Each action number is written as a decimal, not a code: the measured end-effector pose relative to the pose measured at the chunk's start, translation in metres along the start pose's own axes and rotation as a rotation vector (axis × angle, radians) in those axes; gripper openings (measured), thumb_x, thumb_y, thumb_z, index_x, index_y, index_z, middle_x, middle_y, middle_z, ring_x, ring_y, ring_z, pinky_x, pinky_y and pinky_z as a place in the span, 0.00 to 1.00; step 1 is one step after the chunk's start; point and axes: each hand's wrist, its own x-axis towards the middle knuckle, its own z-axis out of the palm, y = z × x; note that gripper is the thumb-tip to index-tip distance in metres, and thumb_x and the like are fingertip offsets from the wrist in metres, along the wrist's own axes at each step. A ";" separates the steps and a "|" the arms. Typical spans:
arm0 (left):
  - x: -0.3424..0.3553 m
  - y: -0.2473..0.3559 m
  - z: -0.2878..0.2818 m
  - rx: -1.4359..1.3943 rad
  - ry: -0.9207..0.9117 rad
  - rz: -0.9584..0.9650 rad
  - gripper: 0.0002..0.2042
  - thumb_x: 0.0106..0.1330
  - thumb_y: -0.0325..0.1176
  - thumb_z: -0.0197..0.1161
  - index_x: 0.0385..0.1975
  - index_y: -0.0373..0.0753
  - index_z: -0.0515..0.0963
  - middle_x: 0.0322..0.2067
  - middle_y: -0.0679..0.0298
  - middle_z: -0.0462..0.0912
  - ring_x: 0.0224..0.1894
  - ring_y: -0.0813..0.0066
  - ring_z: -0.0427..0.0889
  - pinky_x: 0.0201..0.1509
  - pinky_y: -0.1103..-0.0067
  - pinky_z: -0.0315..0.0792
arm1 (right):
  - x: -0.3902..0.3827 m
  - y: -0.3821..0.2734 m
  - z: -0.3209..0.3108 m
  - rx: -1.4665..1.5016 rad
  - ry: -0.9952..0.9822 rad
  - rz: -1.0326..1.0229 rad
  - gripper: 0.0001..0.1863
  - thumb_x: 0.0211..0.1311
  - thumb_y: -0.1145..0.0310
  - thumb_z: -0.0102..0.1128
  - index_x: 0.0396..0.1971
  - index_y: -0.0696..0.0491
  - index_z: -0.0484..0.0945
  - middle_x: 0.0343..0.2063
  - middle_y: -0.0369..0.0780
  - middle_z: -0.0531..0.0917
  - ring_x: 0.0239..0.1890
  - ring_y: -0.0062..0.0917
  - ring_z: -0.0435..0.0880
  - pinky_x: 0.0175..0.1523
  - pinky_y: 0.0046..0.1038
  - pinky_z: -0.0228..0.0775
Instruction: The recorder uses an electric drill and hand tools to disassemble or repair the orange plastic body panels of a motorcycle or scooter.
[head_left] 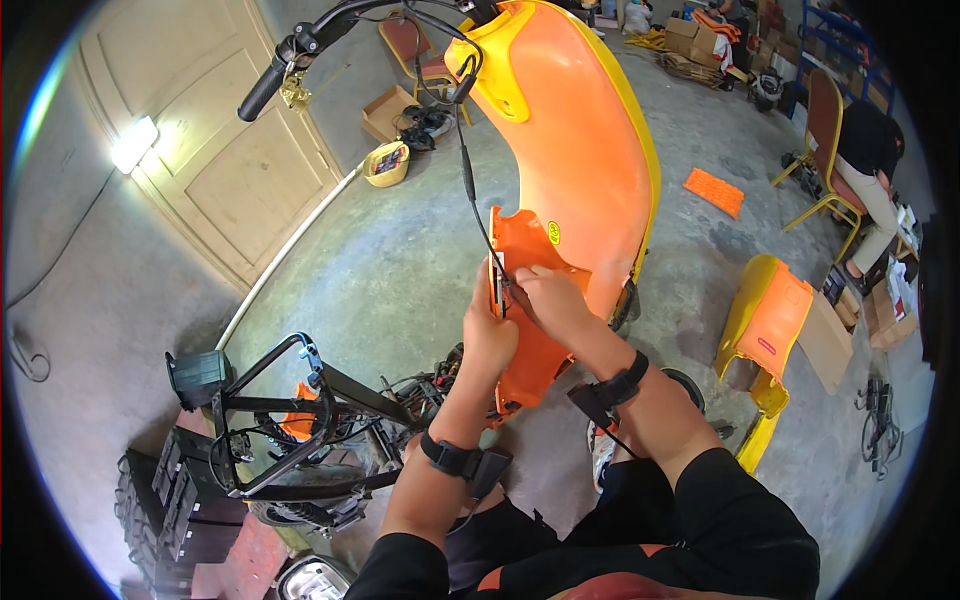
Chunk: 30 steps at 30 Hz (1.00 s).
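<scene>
An orange plastic panel [528, 240] stands in front of me, against the large orange-and-yellow scooter body shell [585, 120]. My left hand [488, 335] is closed around the panel's left edge, beside a narrow black-and-white strip. The fingers of my right hand [550, 302] are bent and pinched together just to the right, over the panel's inner face. They close on a black cable [467, 170], which runs down from the handlebar [300, 50]. My fingers hide the cable's end. Both wrists wear black straps with small boxes.
At left stands a black scooter frame [325, 400] with bare wiring, beside stacked black cases [195, 490]. A yellow-and-orange cover [770, 320] and an orange mat [714, 192] lie at right. Another person [870, 150] is near a chair [822, 130]. A yellow basket [386, 164] sits by the door.
</scene>
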 end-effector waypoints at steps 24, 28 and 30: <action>-0.003 -0.008 0.007 -0.018 0.068 -0.074 0.39 0.51 0.13 0.49 0.69 0.43 0.59 0.41 0.57 0.81 0.40 0.70 0.80 0.43 0.78 0.73 | -0.001 -0.013 0.020 0.089 -0.022 0.312 0.07 0.60 0.69 0.54 0.30 0.58 0.74 0.27 0.50 0.81 0.33 0.46 0.82 0.39 0.44 0.73; -0.003 -0.007 0.006 0.013 0.056 0.022 0.40 0.50 0.13 0.48 0.70 0.40 0.58 0.47 0.52 0.80 0.49 0.65 0.80 0.52 0.76 0.72 | -0.001 -0.013 0.015 0.116 -0.029 0.317 0.06 0.60 0.70 0.53 0.30 0.57 0.74 0.28 0.50 0.81 0.33 0.47 0.82 0.39 0.45 0.73; -0.002 -0.005 0.002 0.028 0.019 0.004 0.40 0.49 0.13 0.48 0.70 0.40 0.58 0.48 0.51 0.80 0.51 0.63 0.79 0.53 0.76 0.71 | -0.001 -0.011 0.009 -0.001 -0.028 0.162 0.05 0.60 0.70 0.53 0.29 0.56 0.73 0.26 0.49 0.81 0.31 0.45 0.82 0.36 0.44 0.74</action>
